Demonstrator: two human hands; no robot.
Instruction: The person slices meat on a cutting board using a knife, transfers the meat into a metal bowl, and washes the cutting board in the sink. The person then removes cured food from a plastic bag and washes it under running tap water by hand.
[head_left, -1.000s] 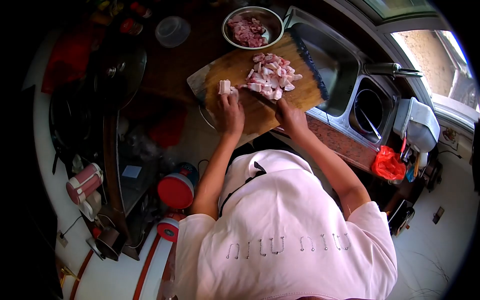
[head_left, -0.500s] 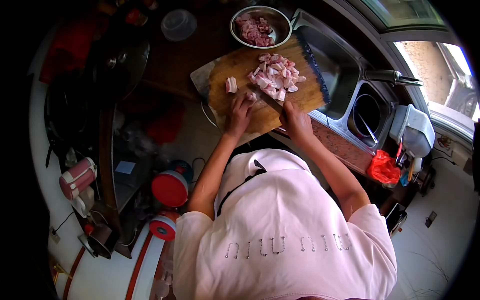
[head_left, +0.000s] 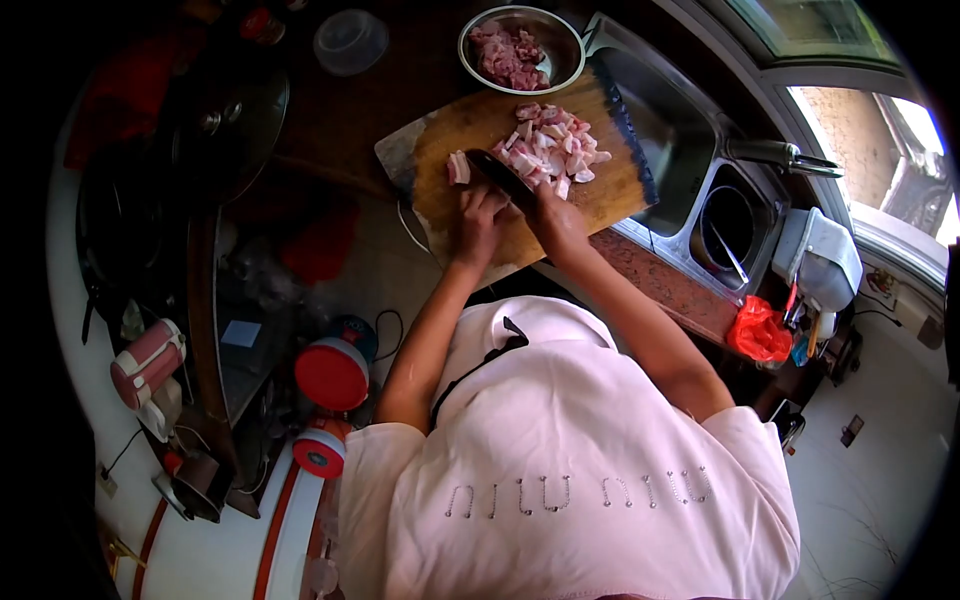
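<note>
bright window (head_left: 862,150), right | steel sink (head_left: 680,150) near it | reddish speckled countertop (head_left: 662,282)

The meat (head_left: 553,147) is pink and white, the board (head_left: 480,125) honey-brown; at four o'clock from it, the surface (head_left: 665,280) is speckled reddish-brown.

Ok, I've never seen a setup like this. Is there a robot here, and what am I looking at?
No robot: these are a person's two bare hands. The camera is worn on the head, looking forward and down, so the pale pink shirt fills the lower part.

On the wooden cutting board lies a pile of cut meat, with a separate piece to its left. Behind the board, a metal bowl contains more meat.

A knife is in the right hand's grip. The left hand is close to the blade, fingers bent; whether it holds anything isn't clear.
</note>
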